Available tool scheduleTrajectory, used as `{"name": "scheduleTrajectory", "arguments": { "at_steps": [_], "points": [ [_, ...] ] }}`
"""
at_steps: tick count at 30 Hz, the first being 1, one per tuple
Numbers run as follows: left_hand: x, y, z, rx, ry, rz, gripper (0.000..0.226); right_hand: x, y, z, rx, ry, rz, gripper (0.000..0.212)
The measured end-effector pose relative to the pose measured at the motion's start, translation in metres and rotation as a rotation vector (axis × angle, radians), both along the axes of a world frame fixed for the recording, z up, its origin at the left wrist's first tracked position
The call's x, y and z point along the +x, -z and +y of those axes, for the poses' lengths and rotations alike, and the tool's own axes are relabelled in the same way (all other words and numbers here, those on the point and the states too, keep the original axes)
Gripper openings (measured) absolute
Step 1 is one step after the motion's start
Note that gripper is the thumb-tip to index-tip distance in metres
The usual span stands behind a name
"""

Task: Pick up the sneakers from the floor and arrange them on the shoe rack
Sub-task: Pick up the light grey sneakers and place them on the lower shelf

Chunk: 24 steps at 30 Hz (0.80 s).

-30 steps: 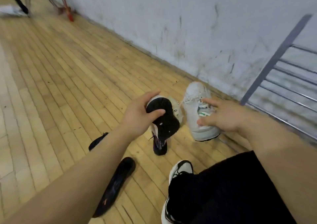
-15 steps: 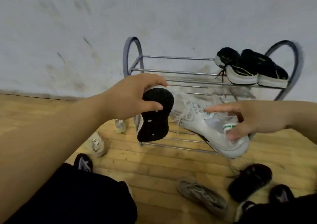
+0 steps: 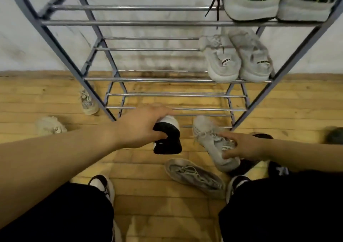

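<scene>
Diagonally, right hand (image 3: 245, 147) holds white sneaker (image 3: 207, 135), toe toward the rack (image 3: 167, 79).

No text legible. Black tabs (image 3: 225, 61) on grey sneaker pair (image 3: 248, 71) carry pale lettering, too blurred to read.

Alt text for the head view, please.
Left hand grips a black-soled sneaker and right hand grips a white laced sneaker, both near the bottom shelf of a metal shoe rack. A black pair and a pale pair sit on upper shelves; a grey sneaker lies on the floor.
</scene>
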<state>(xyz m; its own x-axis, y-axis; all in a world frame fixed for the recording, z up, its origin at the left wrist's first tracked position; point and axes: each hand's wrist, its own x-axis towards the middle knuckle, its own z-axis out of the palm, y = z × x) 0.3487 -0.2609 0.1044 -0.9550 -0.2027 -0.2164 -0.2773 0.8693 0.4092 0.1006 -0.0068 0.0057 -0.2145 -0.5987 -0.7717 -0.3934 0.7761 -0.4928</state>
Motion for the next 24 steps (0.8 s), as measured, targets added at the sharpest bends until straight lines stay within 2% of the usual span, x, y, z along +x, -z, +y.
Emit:
{"name": "scheduleTrajectory", "arguments": {
  "at_steps": [3,9,13,16,17,18,21,22,24],
  "points": [
    [-0.009,0.036,-0.002,0.012,-0.082,-0.015,0.058,0.001,0.058,-0.024,-0.193,0.151,0.103,0.094],
    [-0.018,0.085,0.0,0.06,-0.278,0.085,0.057,-0.023,0.134,-0.095,-0.36,0.378,0.158,0.087],
    [-0.014,0.1,-0.005,0.165,-0.396,0.106,0.056,-0.021,0.135,-0.099,-0.282,0.278,0.339,0.083],
    [-0.015,0.101,-0.001,0.238,-0.452,0.13,0.057,0.002,0.115,-0.076,-0.341,0.339,0.478,0.072],
    [-0.016,0.1,0.003,0.26,-0.449,0.145,0.057,0.01,0.105,-0.071,-0.316,0.384,0.41,0.066],
    [-0.017,0.098,0.007,0.275,-0.43,0.164,0.057,0.019,0.093,-0.068,-0.256,0.456,0.243,0.061],
    [-0.022,0.089,0.029,0.302,-0.327,0.217,0.059,0.042,0.061,-0.062,-0.019,0.755,-0.506,0.056],
    [-0.024,0.086,0.038,0.318,-0.301,0.217,0.059,0.044,0.057,-0.059,-0.019,0.79,-0.663,0.056],
    [-0.028,0.079,0.055,0.35,-0.259,0.189,0.06,0.046,0.053,-0.053,-0.055,0.816,-0.809,0.057]
  ]
}}
